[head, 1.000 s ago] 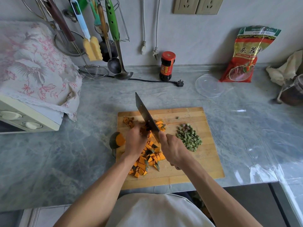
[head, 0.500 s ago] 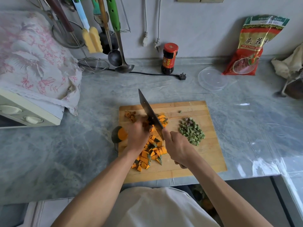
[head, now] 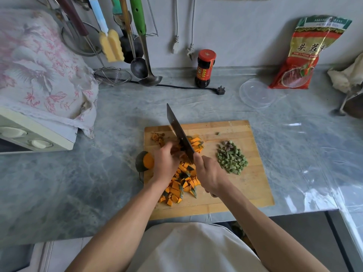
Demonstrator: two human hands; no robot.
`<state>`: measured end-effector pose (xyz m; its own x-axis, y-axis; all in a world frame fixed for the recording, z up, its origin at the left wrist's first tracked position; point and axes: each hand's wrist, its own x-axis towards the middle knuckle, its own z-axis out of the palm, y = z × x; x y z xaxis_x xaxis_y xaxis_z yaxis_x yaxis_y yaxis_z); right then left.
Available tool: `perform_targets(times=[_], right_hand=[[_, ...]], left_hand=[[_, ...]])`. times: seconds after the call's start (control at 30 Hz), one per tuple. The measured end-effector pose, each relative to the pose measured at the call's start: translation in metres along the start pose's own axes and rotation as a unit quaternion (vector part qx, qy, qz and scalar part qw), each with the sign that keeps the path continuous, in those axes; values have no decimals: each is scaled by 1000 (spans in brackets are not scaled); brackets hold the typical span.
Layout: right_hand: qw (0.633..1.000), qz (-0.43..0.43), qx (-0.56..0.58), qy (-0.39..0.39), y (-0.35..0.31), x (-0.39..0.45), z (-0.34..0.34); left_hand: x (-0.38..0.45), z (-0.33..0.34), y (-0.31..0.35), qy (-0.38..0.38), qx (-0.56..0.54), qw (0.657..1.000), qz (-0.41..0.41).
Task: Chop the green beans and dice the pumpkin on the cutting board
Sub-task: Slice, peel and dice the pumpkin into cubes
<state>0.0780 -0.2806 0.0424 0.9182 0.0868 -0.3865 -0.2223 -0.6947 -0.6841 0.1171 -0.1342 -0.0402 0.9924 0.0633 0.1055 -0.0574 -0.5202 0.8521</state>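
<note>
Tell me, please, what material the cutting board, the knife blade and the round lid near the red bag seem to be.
Board: wood, probably bamboo, matte; pale strips and grain lines show.
Blade: dark metal, likely steel, dull with a faint sheen.
Lid: clear plastic, glossy; the grey counter shows through it.

Diced pumpkin (head: pixel 181 185), chopped beans (head: pixel 232 160) on board (head: pixel 253 189)

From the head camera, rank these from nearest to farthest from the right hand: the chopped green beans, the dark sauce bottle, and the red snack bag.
From the right hand:
1. Chopped green beans, just right of it on the cutting board.
2. Dark sauce bottle, straight back by the wall.
3. Red snack bag, far back right against the wall.
</note>
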Motion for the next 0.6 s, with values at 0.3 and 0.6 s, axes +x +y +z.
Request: perform_targets(times=[0.3, 0.6], right_hand=[[996, 54, 58, -32, 8, -1, -13], [992, 47, 120, -7, 8, -23, -35]], left_hand=[[-2, -7, 6, -43, -88, 991, -94], [1, -13, 10, -38, -82, 979, -184]])
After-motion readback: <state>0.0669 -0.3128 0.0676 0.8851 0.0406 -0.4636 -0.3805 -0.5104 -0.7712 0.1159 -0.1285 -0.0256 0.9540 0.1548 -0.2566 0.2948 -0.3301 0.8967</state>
